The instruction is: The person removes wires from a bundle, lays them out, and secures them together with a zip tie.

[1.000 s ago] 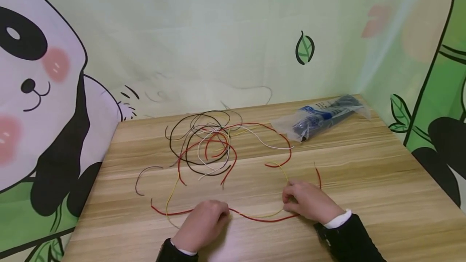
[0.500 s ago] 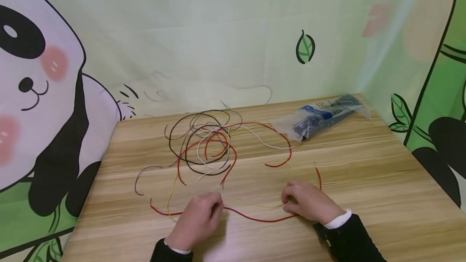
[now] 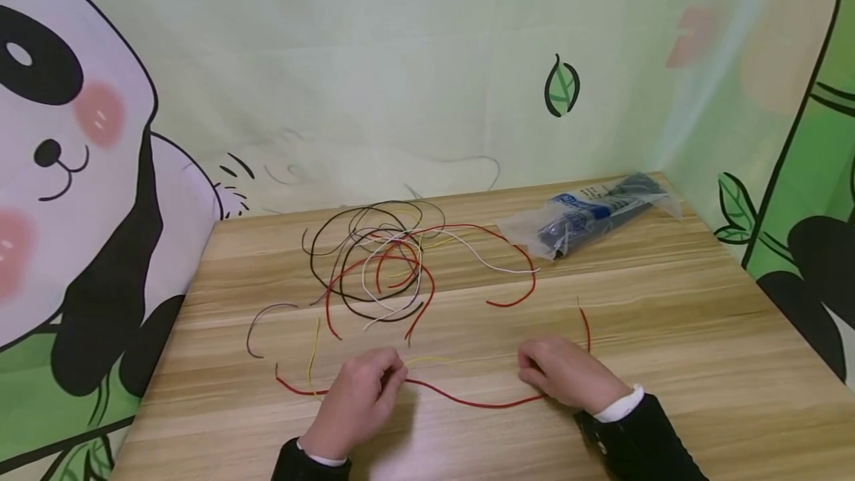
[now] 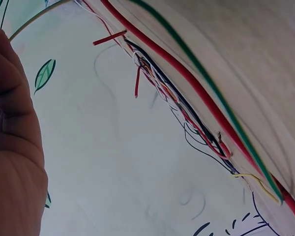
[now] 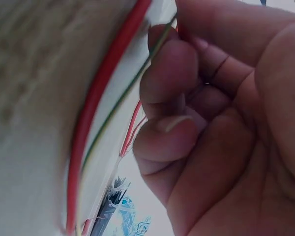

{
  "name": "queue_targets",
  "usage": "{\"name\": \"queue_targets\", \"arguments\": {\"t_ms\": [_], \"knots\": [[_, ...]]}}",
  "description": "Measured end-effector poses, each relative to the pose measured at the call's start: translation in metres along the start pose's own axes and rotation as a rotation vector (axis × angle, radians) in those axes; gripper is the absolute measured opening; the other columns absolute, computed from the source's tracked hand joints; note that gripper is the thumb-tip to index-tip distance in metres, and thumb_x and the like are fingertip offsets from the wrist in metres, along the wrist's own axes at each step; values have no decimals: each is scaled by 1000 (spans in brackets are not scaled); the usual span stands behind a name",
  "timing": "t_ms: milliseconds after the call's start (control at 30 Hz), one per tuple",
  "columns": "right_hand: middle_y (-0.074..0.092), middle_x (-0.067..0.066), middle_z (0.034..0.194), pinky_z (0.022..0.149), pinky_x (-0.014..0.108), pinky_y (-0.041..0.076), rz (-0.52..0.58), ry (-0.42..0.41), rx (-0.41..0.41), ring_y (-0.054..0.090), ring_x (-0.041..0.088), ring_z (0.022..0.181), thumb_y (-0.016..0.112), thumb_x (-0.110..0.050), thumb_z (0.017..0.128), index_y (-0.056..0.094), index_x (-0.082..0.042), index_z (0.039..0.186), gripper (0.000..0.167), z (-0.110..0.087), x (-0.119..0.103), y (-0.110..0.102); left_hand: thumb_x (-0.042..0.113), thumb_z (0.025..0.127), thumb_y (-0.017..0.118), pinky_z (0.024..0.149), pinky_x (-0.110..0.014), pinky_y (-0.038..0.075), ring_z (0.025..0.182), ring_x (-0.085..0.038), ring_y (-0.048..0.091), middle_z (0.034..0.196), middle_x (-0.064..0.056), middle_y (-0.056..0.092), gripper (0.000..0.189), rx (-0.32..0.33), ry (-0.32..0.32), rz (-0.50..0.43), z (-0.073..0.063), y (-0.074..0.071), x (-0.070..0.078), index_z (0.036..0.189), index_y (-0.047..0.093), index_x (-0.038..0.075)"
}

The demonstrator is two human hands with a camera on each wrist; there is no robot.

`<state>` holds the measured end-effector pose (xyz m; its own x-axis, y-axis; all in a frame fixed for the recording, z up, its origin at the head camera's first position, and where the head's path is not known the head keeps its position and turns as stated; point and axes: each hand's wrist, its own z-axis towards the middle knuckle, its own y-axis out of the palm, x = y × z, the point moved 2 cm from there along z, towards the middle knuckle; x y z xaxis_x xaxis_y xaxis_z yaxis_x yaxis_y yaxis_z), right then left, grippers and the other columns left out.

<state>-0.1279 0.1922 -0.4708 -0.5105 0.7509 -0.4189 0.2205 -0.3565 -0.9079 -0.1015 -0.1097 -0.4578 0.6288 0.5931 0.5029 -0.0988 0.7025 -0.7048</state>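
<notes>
A thin yellow-green wire (image 3: 430, 358) runs rightward from my left hand (image 3: 357, 396), whose thumb and forefinger pinch it. Its other part bends up on the left side of that hand. The right wrist view shows the same wire (image 5: 115, 105) going in between the bent fingers of my right hand (image 3: 574, 373), which grips it. Under both hands a thicker red wire (image 3: 490, 406) curves along the wooden table, its right end turned up behind the right hand. Stripped metal shows at its left end.
Black, red, white and yellow wires form a loose tangle (image 3: 401, 236) farther back. A short purple wire (image 3: 250, 332) lies at the left. Toward the back right sits a clear plastic bag (image 3: 588, 214) with a dark bundle inside. A printed curtain (image 3: 441, 80) closes off the back.
My left hand has moved slightly left and up with the yellow-green wire. The wire's span between the hands has risen, and its end beyond the right hand has dropped out of sight.
</notes>
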Motion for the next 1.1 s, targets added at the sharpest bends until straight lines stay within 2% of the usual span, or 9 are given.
{"name": "queue_targets", "arguments": {"t_ms": [167,333,433,567,800,1100], "knots": [[48,-12,72,60,26,41,11,4,28,45,5,64,64,-12,91,58,-18,83,12,1,-1,-1,-3,78,72,55,-16,40,61,1,44,69,13,49,27,-6,3,5,0,0,0,73,54,17],[54,-12,75,64,30,44,-24,28,108,49,4,67,63,-13,93,63,-18,86,9,2,-1,-3,-2,78,72,54,-16,40,60,1,45,69,15,50,25,-37,-38,14,-2,-1,-2,73,57,17],[60,-11,77,65,31,47,-52,68,178,55,5,69,64,-13,92,66,-17,87,7,2,-1,-5,-1,78,71,53,-17,39,59,1,45,69,16,51,23,-80,-61,12,-2,-2,-3,73,59,18],[68,-5,82,66,34,51,-61,122,243,63,11,72,66,-11,90,70,-13,91,4,2,0,-7,1,78,70,53,-17,39,59,1,45,68,17,52,23,-155,-56,-7,-2,-1,-2,71,60,20],[69,0,79,60,36,49,-83,230,338,63,14,67,66,-9,90,71,-9,91,4,-1,7,-11,0,76,68,51,-17,38,55,2,43,64,17,49,22,-254,-71,-29,-4,1,-3,68,59,18],[72,9,88,64,43,53,-78,287,458,68,24,76,67,-9,89,71,-4,98,11,-3,7,-17,-1,75,64,51,-18,37,55,2,42,61,16,46,29,-360,-82,-56,-4,2,-3,63,52,22]]}}
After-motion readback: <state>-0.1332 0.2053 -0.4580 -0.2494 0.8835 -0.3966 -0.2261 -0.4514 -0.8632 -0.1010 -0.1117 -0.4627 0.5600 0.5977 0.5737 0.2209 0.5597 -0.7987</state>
